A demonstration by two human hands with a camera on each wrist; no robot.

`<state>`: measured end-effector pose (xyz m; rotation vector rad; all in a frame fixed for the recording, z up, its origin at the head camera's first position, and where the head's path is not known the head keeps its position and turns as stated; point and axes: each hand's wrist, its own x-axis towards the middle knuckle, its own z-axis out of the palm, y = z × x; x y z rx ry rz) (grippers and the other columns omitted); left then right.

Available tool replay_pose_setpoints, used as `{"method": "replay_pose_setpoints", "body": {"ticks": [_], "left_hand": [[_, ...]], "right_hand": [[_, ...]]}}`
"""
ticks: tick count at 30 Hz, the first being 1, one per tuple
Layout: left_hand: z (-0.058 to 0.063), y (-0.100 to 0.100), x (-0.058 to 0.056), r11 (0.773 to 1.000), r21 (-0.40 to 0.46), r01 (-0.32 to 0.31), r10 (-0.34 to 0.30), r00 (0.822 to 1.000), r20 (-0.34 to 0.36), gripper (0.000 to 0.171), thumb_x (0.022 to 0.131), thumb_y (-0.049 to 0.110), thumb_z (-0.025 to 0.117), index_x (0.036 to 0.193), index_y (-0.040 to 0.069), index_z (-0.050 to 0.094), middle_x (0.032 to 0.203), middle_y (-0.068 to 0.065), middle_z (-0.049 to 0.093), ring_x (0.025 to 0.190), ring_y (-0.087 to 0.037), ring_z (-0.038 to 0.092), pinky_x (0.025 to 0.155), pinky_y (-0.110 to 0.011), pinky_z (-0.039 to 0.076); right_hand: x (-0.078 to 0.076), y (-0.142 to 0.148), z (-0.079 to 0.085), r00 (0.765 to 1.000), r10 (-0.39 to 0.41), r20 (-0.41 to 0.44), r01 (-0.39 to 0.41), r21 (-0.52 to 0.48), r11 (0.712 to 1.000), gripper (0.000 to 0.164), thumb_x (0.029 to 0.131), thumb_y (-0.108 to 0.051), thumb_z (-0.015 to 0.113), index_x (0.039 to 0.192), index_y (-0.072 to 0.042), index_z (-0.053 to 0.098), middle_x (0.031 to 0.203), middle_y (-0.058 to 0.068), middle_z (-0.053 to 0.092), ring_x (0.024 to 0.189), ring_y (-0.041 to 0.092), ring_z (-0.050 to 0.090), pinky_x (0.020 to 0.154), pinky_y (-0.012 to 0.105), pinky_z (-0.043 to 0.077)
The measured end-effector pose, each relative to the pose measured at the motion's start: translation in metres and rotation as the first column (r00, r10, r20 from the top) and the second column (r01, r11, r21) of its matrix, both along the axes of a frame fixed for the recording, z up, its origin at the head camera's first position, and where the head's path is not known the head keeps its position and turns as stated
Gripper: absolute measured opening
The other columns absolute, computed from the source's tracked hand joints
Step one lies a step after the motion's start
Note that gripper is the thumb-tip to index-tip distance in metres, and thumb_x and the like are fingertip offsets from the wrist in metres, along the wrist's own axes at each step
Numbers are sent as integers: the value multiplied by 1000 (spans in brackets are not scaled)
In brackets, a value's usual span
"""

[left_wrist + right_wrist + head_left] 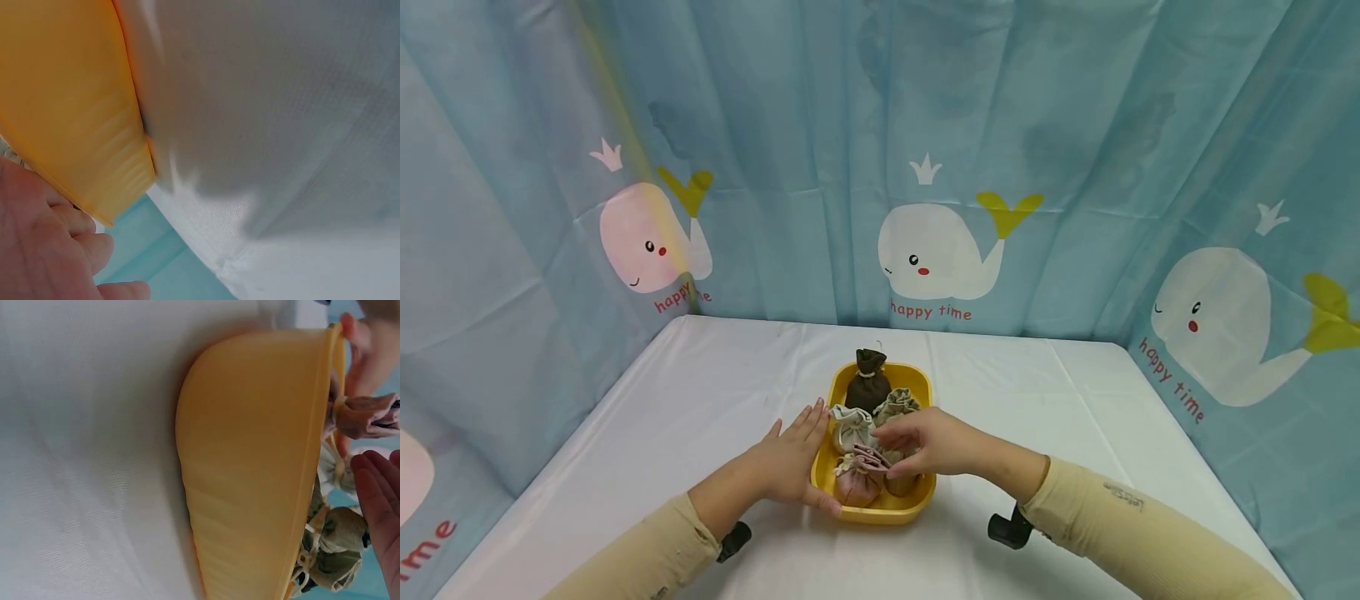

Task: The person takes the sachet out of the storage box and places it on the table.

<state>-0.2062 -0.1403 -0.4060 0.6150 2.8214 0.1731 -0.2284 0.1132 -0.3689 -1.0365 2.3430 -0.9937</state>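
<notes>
A yellow plastic tub [880, 515] holds several small drawstring pouches. A dark brown pouch [868, 390] stands at the far end, with an olive pouch [898, 403] beside it. The white pouch [853, 430] sits in the middle, and the pink pouch [858, 487] is at the near end. A tan pouch [901, 483] is partly hidden under my right hand [931, 442], whose loosely bent fingers are over the pouches, thumb and fingertips apart. My left hand [790, 467] lies along the tub's left rim, fingers straight and thumb at the near corner.
A white cloth [1015, 392] covers the table under the tub. Blue curtains [820, 150] with whale prints hang behind and at both sides. Dark wrist devices [1011, 529] are worn on both arms.
</notes>
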Motion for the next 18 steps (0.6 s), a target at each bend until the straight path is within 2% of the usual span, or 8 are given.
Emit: {"method": "replay_pose_setpoints", "body": {"ticks": [8, 13, 18], "left_hand": [[-1, 0, 1, 1000, 13, -7, 7, 1000, -10, 136, 47, 87, 52, 147, 4, 11, 153, -13, 1, 139, -31, 5, 104, -60, 15], [-2, -1, 1, 1000, 18, -9, 9, 1000, -12, 136, 47, 87, 52, 147, 4, 12, 153, -13, 0, 139, -31, 4, 104, -60, 15], [-2, -1, 1, 1000, 22, -4, 4, 1000, -7, 136, 47, 87, 52, 147, 4, 10, 153, -13, -1, 139, -30, 4, 104, -60, 15]], "right_hand": [[-5, -13, -8, 994, 59, -90, -51, 95, 994, 40, 75, -23, 76, 113, -16, 65, 98, -12, 66, 89, -2, 60, 76, 15, 47], [-7, -18, -13, 987, 74, -142, -53, 147, 988, 30, 77, -21, 75, 106, -18, 68, 88, -16, 65, 80, -4, 58, 72, 14, 47], [-6, -21, -13, 981, 43, -189, -16, 138, 990, 9, 82, -22, 70, 90, -20, 71, 74, -13, 64, 64, -2, 53, 59, 14, 46]]}}
